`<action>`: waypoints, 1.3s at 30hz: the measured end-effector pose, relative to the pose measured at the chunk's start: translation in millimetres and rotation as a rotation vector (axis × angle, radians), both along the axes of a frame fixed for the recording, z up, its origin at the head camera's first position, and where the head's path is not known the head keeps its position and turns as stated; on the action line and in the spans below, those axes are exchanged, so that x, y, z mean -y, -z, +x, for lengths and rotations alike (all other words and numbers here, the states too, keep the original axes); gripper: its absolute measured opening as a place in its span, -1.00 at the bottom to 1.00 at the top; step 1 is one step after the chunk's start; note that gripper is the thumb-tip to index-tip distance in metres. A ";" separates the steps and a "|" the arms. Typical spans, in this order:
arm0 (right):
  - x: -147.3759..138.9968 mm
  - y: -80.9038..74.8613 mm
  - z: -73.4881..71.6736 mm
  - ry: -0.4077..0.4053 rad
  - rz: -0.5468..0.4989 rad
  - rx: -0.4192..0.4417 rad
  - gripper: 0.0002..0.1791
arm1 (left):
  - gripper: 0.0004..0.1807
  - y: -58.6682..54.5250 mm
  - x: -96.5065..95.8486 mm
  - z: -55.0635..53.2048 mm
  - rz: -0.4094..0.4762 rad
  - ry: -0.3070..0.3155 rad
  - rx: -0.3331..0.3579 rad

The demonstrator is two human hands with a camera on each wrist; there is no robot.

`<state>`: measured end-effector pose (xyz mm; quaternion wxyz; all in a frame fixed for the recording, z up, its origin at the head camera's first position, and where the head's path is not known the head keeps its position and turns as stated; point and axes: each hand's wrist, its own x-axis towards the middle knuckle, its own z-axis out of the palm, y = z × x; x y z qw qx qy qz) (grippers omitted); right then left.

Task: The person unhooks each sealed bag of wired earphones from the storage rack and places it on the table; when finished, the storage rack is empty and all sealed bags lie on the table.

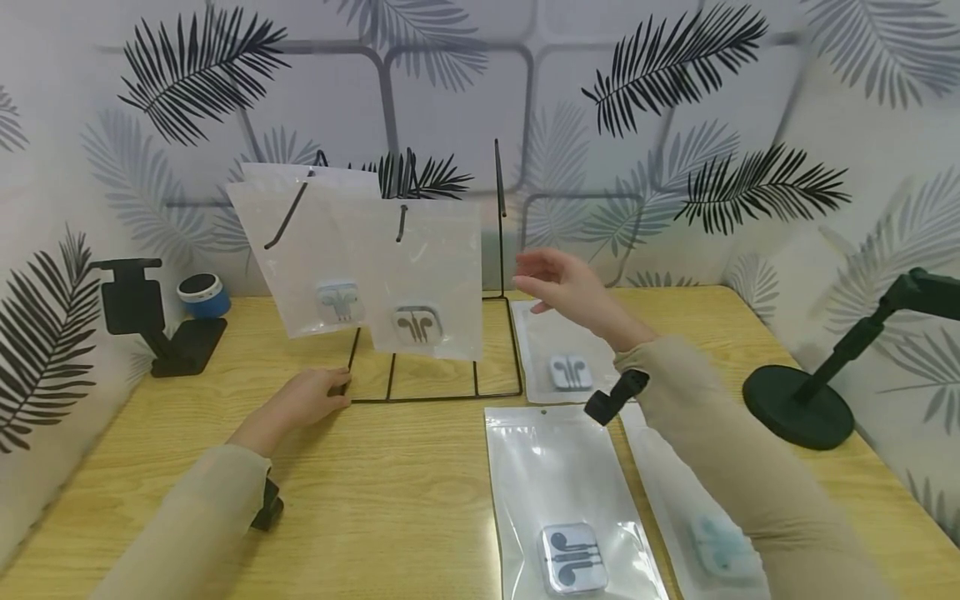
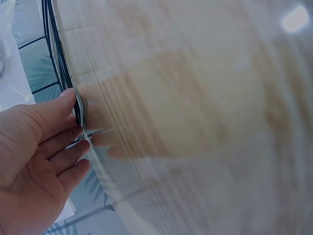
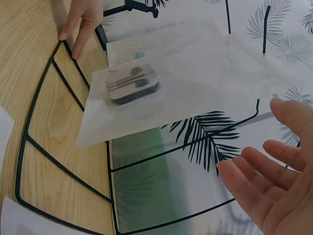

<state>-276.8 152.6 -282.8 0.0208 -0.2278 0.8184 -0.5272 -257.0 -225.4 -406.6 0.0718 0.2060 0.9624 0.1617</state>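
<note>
A black wire display rack (image 1: pixel 435 398) stands at the back of the table, with hooks on its upright part. My left hand (image 1: pixel 303 398) holds the front left corner of its base, thumb and fingertips at the wire (image 3: pixel 55 54). Bags with boxed earphones hang from two hooks: a left bag (image 1: pixel 300 275) and a middle bag (image 1: pixel 442 267), which overlaps it. My right hand (image 1: pixel 564 290) is raised beside the rack's right upright, fingers loosely bent and holding nothing. In the right wrist view, its fingertips are near a bare hook (image 3: pixel 257 108).
On the table's right side lie a near earphone bag (image 1: pixel 558 475), a bag (image 1: pixel 543 342) beside the rack and another bag (image 1: pixel 667 475) partly under my right forearm. A black stand (image 1: pixel 798 407) is at right. A phone holder (image 1: pixel 135 308) and blue speaker (image 1: pixel 204 296) stand at left.
</note>
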 end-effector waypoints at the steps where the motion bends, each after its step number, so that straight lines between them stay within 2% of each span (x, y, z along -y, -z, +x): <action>1: 5.3 -0.7 -2.7 -0.001 -0.002 -0.004 -0.50 | -0.49 0.0 -0.2 0.1 0.000 0.001 -0.002; 6: 26.3 1.1 -13.5 -0.013 0.002 -0.002 -0.49 | -0.48 -0.1 -1.6 2.5 0.008 -0.008 0.021; 11: 41.2 4.7 -21.1 -0.011 -0.009 0.004 -0.45 | -0.50 1.6 -0.9 2.8 0.001 0.005 -0.003; 19: 56.4 8.6 -25.6 0.020 -0.024 0.084 -0.30 | -0.49 2.6 -0.3 2.3 -0.003 0.005 -0.010; 26: 64.1 10.1 -24.3 -0.019 -0.062 0.054 -0.63 | -0.49 2.0 0.1 1.6 -0.003 0.002 -0.003; 31: 65.5 10.2 -24.0 -0.051 -0.103 0.075 -0.63 | -0.49 0.5 0.0 0.9 -0.005 -0.002 -0.008; 39: 64.6 12.7 -24.6 -0.045 -0.074 0.063 -0.65 | -0.48 -0.4 -0.7 1.5 0.003 -0.010 0.009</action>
